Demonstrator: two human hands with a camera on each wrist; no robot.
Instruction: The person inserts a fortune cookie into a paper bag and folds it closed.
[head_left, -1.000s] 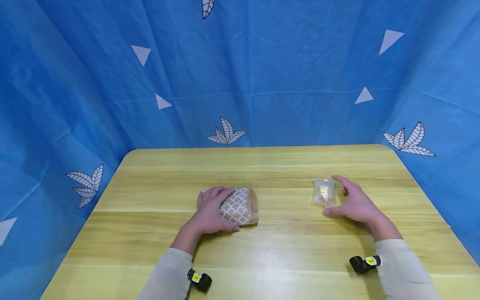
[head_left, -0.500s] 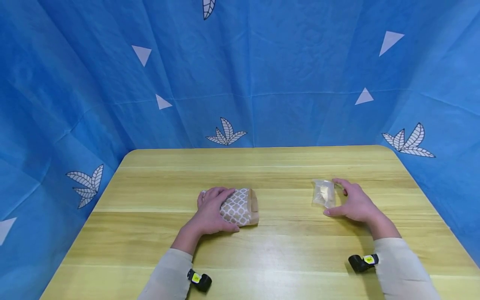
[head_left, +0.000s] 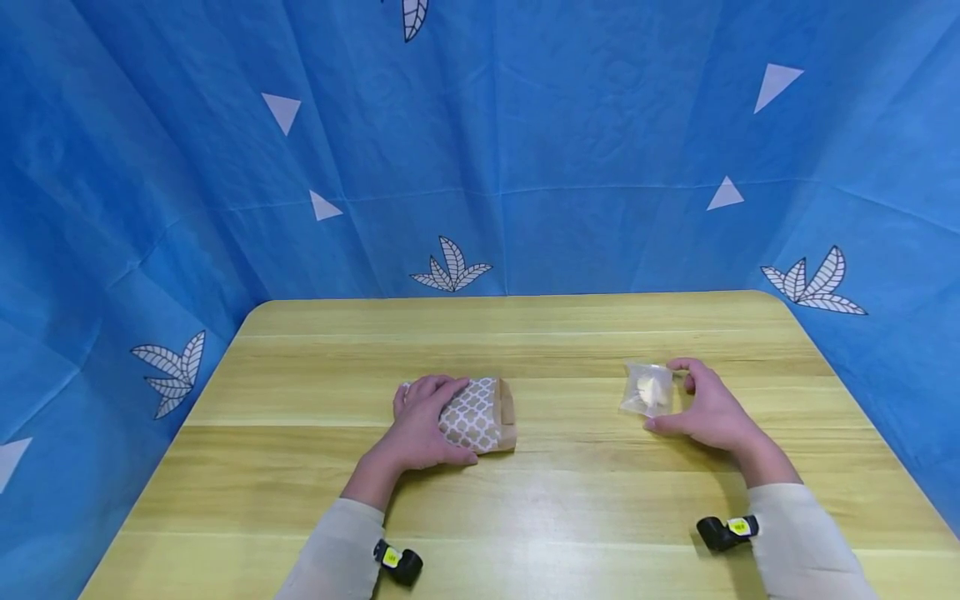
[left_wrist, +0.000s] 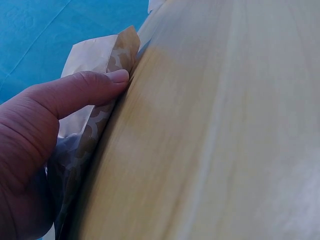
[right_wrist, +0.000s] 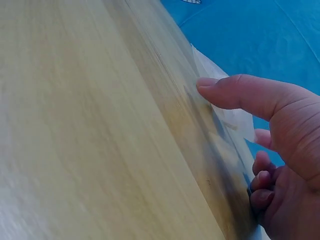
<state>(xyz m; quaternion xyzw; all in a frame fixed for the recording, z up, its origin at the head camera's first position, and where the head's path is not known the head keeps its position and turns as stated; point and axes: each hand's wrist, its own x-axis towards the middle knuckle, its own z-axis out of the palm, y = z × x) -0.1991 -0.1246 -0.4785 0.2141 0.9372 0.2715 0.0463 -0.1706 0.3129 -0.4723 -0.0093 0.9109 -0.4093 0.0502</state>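
Note:
A brown paper bag with a white lattice pattern (head_left: pixel 472 414) lies left of centre on the wooden table. My left hand (head_left: pixel 420 429) grips it from above, thumb along its near side and fingers over the far side; the palm hides its left end. In the left wrist view the thumb (left_wrist: pixel 85 90) presses the bag's edge (left_wrist: pixel 120 55). To the right, my right hand (head_left: pixel 712 411) holds a small clear plastic bag (head_left: pixel 643 389) by its right side, between thumb and index finger. A pale item shows inside it, too unclear to name. The right wrist view shows the thumb (right_wrist: pixel 240 92) against the plastic (right_wrist: pixel 240 120).
The wooden tabletop (head_left: pixel 570 500) spreads between and in front of both hands. Behind it hangs a blue curtain (head_left: pixel 600 150) with white triangles and leaves. Small black cameras sit at the left wrist (head_left: pixel 401 565) and right wrist (head_left: pixel 720 533).
The right thumb and index finger have closed in slightly on the small plastic bag, which has turned a little, its near left corner shifting left. The left hand and paper bag stay put.

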